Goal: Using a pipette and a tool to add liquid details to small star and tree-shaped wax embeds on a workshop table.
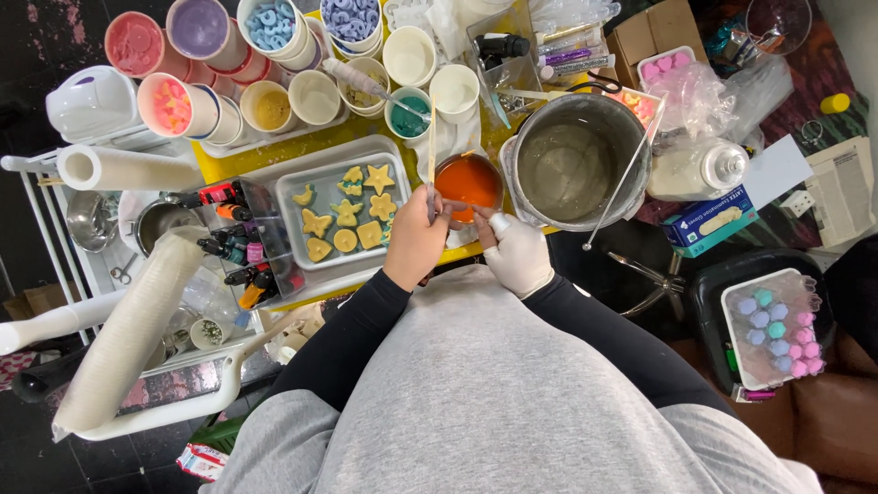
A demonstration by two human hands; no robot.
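Left hand grips a stick standing in the orange cup, which sits between tray and pot. Gloved right hand touches the cup's rim; its grip is hidden.

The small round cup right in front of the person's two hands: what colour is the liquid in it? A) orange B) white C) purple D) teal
A: the small round cup, next to the left hand and the white-gloved right hand, holds orange liquid.
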